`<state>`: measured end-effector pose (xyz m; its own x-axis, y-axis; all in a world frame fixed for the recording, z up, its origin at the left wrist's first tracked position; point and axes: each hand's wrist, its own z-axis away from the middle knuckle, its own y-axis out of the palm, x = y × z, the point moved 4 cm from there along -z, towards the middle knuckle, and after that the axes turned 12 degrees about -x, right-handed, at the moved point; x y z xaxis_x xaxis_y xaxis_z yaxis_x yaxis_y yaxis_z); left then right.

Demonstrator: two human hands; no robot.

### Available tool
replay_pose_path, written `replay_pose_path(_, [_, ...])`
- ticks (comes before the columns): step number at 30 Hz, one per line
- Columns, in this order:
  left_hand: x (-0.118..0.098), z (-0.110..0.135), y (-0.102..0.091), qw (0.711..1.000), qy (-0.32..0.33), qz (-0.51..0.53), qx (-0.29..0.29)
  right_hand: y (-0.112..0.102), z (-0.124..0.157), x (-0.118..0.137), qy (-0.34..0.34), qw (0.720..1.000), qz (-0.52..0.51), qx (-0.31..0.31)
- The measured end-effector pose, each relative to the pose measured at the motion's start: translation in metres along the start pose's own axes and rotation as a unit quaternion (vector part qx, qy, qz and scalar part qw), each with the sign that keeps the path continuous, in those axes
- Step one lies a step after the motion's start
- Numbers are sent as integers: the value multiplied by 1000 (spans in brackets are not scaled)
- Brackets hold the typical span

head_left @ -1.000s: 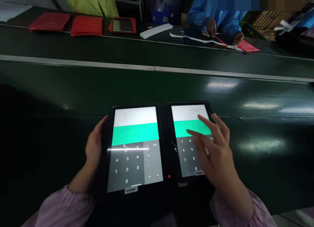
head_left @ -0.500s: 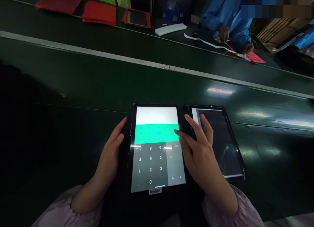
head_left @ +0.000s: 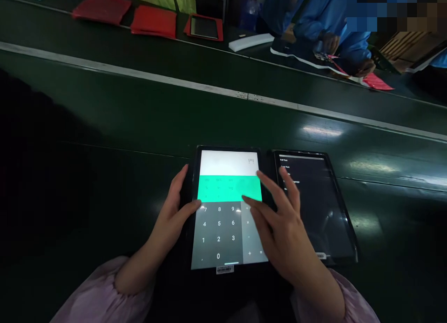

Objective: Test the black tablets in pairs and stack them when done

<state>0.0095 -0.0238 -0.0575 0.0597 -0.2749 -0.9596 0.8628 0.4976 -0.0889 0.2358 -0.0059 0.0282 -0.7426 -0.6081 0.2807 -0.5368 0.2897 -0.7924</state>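
A black tablet [head_left: 218,232] in front of me shows a calculator, with a white display on top, a green band and grey number keys. My left hand [head_left: 171,216] grips its left edge, thumb on the front by the 7 key, fingers along the side. Over the right part of the screen is my right hand [head_left: 284,220], its fingers apart and a fingertip at the green band. Whether that fingertip touches the glass I cannot tell. A second tablet [head_left: 323,211] lies to the right, showing a dark list of text partly hidden by my right hand.
Red sleeves or sheets [head_left: 153,21] lie along the far bench, with another tablet [head_left: 204,27] on red material. A white foam strip [head_left: 251,42] is near them. Across the bench, a person in blue [head_left: 321,20] handles something beside a pink-red sheet [head_left: 377,81].
My left thumb has come onto the tablet's edge. My right fingertip has moved down and left. Small characters now show on the calculator display, and the second tablet shows a text list.
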Motion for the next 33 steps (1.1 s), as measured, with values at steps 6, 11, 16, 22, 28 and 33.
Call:
replay_pose_path(6, [-2, -1, 2, 997, 49, -65, 19, 9, -1, 28, -37, 994, -57, 90])
replay_pose_path(11, [-2, -1, 3, 996, 35, -84, 18, 6, -2, 13, 6, 998, -42, 45])
replay_pose_path(16, [-6, 1, 1, 998, -4, -43, 43, -1, -1, -11, 62, 997, 19, -50])
replay_pose_path(22, [-9, 3, 2, 999, -22, -19, 31, 8, -1, -6, 42, 998, 30, -22])
replay_pose_path(28, [-9, 1, 1, 1000, -19, -1, 23, 12, 0, -6, 39, 998, 53, -11])
replay_pose_path(33, [-10, 4, 2, 1000, -13, 9, 18, 14, 0, -3, 43, 998, 53, -6])
